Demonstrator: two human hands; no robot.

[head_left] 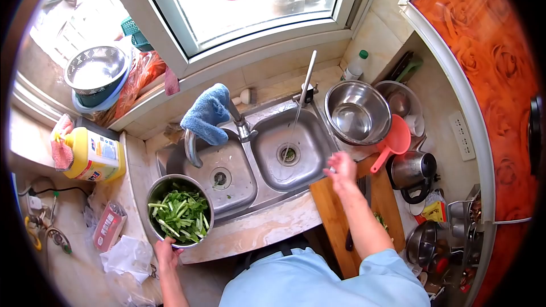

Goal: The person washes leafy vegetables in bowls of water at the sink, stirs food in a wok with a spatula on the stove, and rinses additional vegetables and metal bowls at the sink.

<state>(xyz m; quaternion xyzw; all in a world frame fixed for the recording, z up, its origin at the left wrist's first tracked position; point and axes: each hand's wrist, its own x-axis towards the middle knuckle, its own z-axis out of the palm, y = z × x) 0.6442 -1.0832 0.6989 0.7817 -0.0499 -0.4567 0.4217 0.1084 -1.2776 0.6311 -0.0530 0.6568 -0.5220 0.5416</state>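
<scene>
- Well, the left hand (168,252) grips the edge of the pot (164,187) of greens (180,215), lower left.
- Right hand (342,173), right of middle: fingers half bent; cannot tell if they pinch anything.
- A board (393,198) lies under that arm; a blue cloth (206,115) hangs over the tap (193,154).

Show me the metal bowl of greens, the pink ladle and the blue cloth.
Metal bowl (164,185), head view: inner wall.
Pink ladle (396,135), head view: cup.
Blue cloth (206,115), head view: draped middle.

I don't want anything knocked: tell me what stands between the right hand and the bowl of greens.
Nothing visible: only the sink lies below, between right hand and bowl of greens; the faucet, draped with blue cloth, stands farther toward the window.
</scene>
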